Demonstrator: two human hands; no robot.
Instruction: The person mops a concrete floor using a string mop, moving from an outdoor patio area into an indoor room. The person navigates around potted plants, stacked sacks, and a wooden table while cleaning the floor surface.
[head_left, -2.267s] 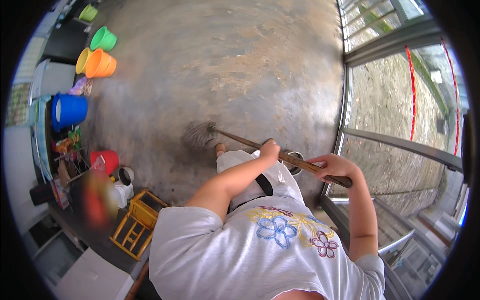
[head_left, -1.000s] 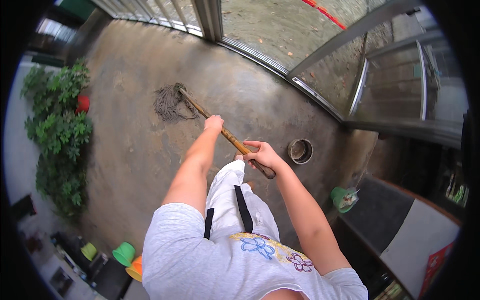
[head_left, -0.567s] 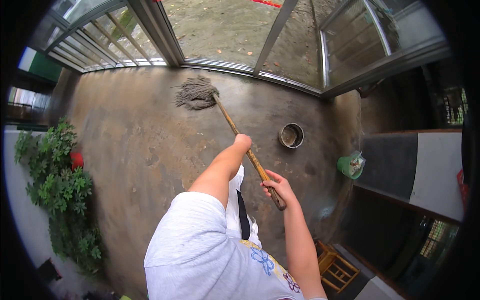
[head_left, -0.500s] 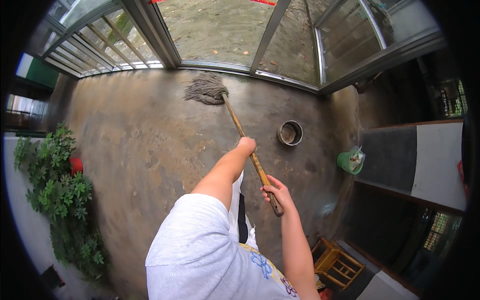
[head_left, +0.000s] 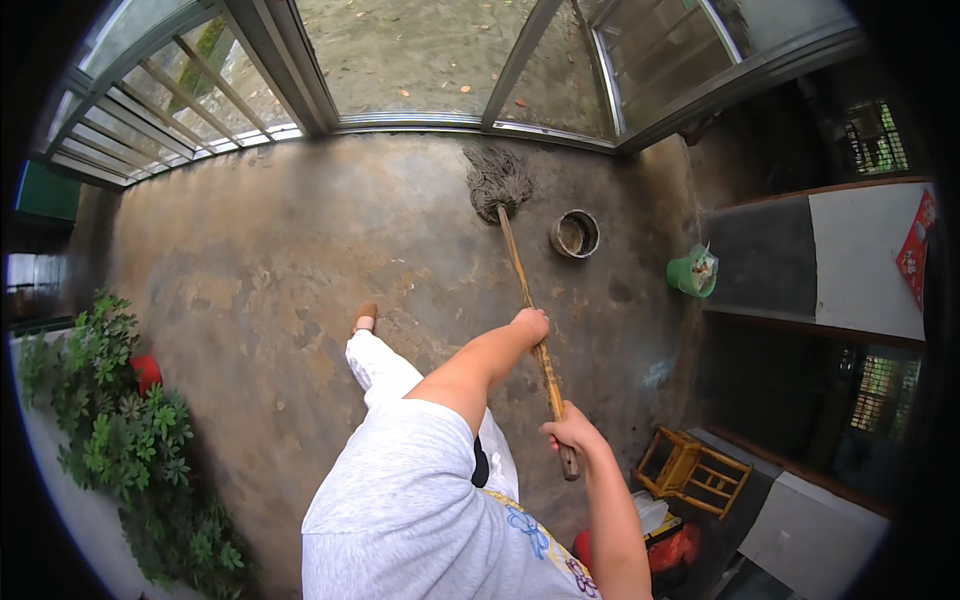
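Observation:
A mop with a wooden handle (head_left: 517,262) stretches away from me across the concrete floor. Its grey string head (head_left: 497,183) lies spread on the floor near the door sill, left of a round metal pot (head_left: 575,234). My left hand (head_left: 531,324) is wrapped round the handle at mid-length. Farther down, close to the handle's butt end, my right hand (head_left: 573,428) is closed round it too. The butt pokes out just below the right hand. My left arm reaches across my body.
Framed glass doors (head_left: 400,125) run along the far side. On the right stand a green bin (head_left: 692,272) with rubbish and a small wooden chair (head_left: 693,472) by the wall. A leafy plant (head_left: 140,440) and a red pot (head_left: 146,374) are on the left. My foot (head_left: 366,316) is on the floor.
The mop head has swept right along the door sill, closer to the metal pot. Both hands stay on the handle and have shifted lower in view. My foot has come into sight.

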